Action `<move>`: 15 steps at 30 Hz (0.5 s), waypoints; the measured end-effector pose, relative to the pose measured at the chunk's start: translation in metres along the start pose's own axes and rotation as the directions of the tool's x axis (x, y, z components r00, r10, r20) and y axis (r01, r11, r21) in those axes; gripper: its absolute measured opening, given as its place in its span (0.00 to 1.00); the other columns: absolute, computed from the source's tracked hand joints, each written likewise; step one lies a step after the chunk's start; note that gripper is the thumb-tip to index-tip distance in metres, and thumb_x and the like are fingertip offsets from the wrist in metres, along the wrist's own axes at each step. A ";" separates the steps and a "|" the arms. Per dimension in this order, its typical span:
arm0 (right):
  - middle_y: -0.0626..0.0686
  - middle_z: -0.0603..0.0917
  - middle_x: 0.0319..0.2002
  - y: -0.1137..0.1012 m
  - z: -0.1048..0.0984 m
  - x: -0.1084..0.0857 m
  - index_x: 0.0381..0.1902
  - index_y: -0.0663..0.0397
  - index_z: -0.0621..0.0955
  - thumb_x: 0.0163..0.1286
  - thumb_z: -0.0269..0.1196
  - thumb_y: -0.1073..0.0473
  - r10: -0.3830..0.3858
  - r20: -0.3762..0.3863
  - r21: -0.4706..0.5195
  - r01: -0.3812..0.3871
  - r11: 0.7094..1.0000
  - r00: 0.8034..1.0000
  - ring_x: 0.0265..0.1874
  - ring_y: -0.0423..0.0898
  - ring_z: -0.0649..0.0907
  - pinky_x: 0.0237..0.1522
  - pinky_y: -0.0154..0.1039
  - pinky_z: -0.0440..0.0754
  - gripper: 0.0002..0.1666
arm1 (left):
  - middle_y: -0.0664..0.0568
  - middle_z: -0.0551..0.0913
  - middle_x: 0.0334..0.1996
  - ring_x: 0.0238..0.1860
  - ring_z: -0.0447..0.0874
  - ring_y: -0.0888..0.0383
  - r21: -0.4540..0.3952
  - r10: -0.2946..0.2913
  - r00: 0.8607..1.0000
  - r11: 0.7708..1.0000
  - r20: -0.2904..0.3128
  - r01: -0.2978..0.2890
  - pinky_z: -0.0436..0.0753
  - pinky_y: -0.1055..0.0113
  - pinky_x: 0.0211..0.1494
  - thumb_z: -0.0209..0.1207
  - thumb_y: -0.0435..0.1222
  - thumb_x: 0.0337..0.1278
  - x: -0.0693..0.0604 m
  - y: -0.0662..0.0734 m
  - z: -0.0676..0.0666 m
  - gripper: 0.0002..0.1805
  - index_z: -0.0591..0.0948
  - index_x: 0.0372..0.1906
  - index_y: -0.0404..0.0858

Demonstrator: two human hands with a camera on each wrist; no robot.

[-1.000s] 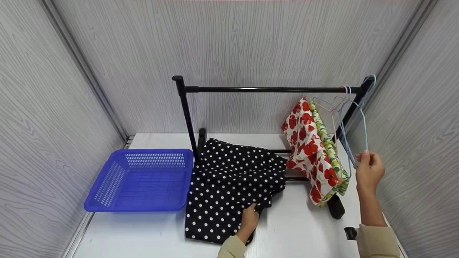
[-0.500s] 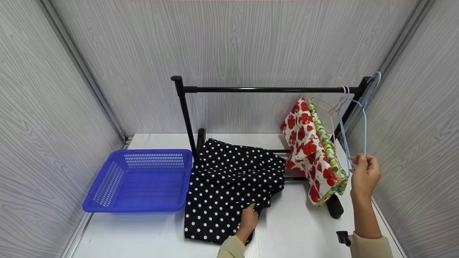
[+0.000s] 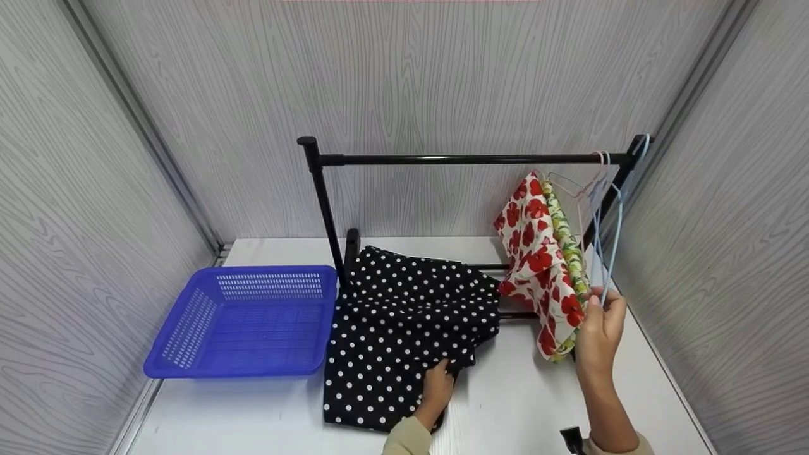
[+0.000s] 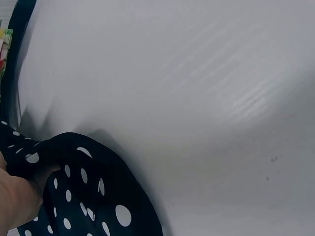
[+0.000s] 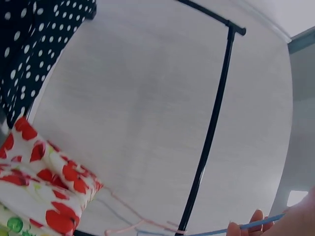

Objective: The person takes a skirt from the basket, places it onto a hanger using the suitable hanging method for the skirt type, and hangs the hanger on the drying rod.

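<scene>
A black cloth with white polka dots [image 3: 411, 316] lies spread on the table, partly over the rack's lower bars. My left hand [image 3: 438, 385] pinches its lower right edge; in the left wrist view the cloth bulges up beside the left hand [image 4: 17, 201]. My right hand [image 3: 600, 328] grips the lower part of a light blue clothes hanger [image 3: 618, 221], with no garment on it. The hanger's hook stands at the rack's right top corner; whether it touches the bar I cannot tell. In the right wrist view, fingertips [image 5: 248, 228] curl round the blue hanger [image 5: 211, 232].
A black clothes rack [image 3: 455, 159] stands at the back. On its right end, pink and blue hangers carry a red-flowered white cloth [image 3: 534, 253] and a green-and-yellow patterned cloth [image 3: 565, 234]. A blue perforated basket [image 3: 265, 328] sits to the left. Grey panels enclose the table.
My right hand has moved left and slightly down with the blue hanger, now overlapping the hung cloths' lower edge in view. The left hand stays on the polka-dot cloth.
</scene>
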State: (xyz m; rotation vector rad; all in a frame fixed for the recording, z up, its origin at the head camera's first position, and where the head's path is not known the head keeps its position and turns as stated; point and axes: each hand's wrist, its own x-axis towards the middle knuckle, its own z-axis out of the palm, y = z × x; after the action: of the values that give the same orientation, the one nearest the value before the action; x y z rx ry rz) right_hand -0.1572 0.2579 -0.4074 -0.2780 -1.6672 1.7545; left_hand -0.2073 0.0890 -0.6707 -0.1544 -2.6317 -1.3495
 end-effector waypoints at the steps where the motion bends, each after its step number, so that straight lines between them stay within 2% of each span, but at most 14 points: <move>1: 0.46 0.67 0.42 -0.001 0.001 -0.006 0.45 0.57 0.65 0.73 0.38 0.65 -0.006 0.011 0.017 0.006 1.000 1.000 0.46 0.37 0.68 0.49 0.26 0.64 0.09 | 0.35 0.83 0.40 0.42 0.84 0.47 0.002 0.001 1.000 1.000 -0.002 -0.001 0.81 0.58 0.43 0.52 0.20 0.48 0.000 0.000 0.000 0.16 0.77 0.46 0.24; 6: 0.47 0.67 0.42 -0.003 0.007 -0.038 0.47 0.57 0.64 0.73 0.40 0.66 -0.053 0.005 0.133 0.052 0.990 0.999 0.48 0.38 0.68 0.53 0.27 0.62 0.08 | 0.38 0.84 0.36 0.37 0.84 0.51 -0.010 -0.007 1.000 1.000 -0.010 0.007 0.81 0.60 0.37 0.52 0.20 0.49 -0.001 0.001 0.001 0.16 0.78 0.45 0.26; 10: 0.48 0.69 0.42 0.006 0.014 -0.062 0.47 0.57 0.65 0.73 0.42 0.66 -0.124 -0.019 0.228 0.125 0.965 0.992 0.48 0.38 0.69 0.53 0.27 0.63 0.07 | 0.37 0.84 0.38 0.38 0.84 0.50 -0.015 -0.028 0.999 1.000 -0.020 0.027 0.82 0.60 0.38 0.52 0.20 0.50 -0.002 0.003 0.002 0.17 0.78 0.48 0.26; 15: 0.50 0.69 0.41 0.021 0.015 -0.079 0.46 0.58 0.65 0.74 0.43 0.65 -0.184 -0.019 0.267 0.182 0.946 0.983 0.45 0.39 0.69 0.49 0.26 0.65 0.06 | 0.37 0.84 0.35 0.34 0.84 0.50 -0.058 -0.001 0.999 0.998 -0.051 -0.002 0.81 0.61 0.36 0.51 0.19 0.49 -0.001 0.003 0.002 0.18 0.77 0.49 0.26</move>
State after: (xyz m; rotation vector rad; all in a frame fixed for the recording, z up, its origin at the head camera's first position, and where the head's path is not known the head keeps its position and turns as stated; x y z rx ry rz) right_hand -0.1146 0.1989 -0.4490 0.0062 -1.3896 1.8124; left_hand -0.2057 0.0928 -0.6699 -0.1272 -2.5519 -1.4113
